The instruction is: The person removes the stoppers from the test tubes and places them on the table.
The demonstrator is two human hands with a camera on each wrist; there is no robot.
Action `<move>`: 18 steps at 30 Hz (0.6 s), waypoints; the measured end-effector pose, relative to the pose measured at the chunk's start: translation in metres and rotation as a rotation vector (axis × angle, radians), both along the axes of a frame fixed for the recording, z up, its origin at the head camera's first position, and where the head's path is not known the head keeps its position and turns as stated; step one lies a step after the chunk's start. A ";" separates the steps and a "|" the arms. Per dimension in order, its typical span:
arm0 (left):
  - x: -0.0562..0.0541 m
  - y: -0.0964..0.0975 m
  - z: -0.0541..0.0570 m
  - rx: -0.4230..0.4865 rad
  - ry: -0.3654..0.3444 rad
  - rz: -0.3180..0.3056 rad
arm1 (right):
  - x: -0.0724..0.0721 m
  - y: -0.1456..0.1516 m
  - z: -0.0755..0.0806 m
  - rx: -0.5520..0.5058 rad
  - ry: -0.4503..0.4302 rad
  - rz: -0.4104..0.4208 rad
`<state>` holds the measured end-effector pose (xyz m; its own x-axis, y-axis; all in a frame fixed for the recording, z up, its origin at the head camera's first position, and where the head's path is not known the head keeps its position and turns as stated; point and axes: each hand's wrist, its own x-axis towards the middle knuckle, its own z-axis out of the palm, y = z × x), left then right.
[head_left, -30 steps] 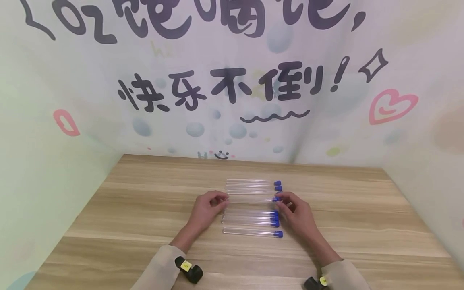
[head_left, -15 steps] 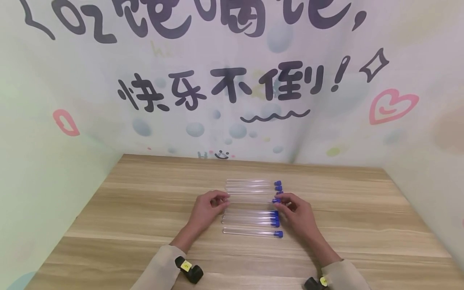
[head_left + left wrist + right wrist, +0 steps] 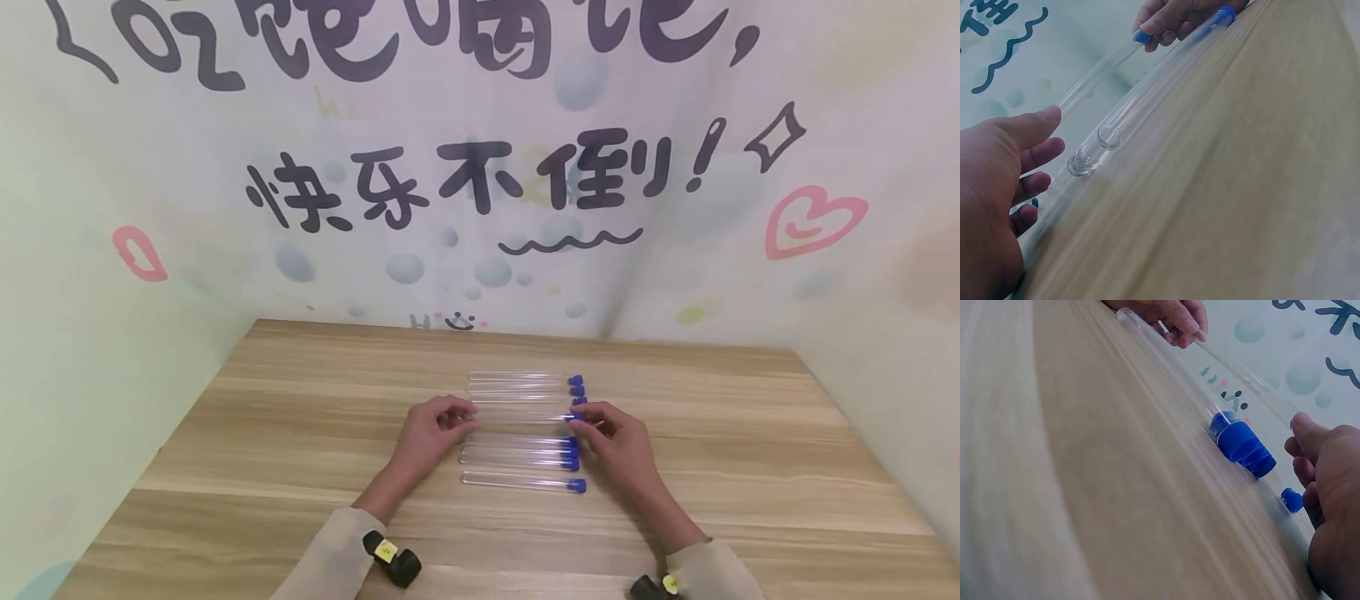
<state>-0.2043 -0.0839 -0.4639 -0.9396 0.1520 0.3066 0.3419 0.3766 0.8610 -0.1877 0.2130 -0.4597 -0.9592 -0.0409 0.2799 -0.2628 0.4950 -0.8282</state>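
In the head view a clear test tube lies crosswise between the two hands. My left hand pinches its left end between thumb and fingers. At the other end my right hand pinches the blue cap, which sits at the tube's mouth; how deep it goes is hidden by the fingers. The left wrist view has this tube raised off the table. On the near side lie several capped test tubes. Beyond the hands are uncapped tubes, with loose blue caps just right of their mouths.
The wood-grain table carries the tubes in a column at its middle. A white printed cloth wall rises behind the back edge, with more walls at left and right. Black wrist cameras sit by both sleeves.
The held tube's capped end has come slightly toward the person. Both hands keep nearly the same place and grip; the other tubes and loose caps stay put.
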 end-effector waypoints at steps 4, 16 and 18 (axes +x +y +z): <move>0.001 0.000 0.001 0.001 0.006 -0.006 | 0.000 -0.001 0.000 -0.003 -0.005 -0.024; 0.002 0.003 0.002 0.009 0.022 0.007 | 0.002 -0.006 0.001 -0.010 -0.030 -0.083; 0.002 0.004 0.003 0.009 0.033 0.003 | 0.001 -0.005 0.001 -0.009 -0.032 -0.091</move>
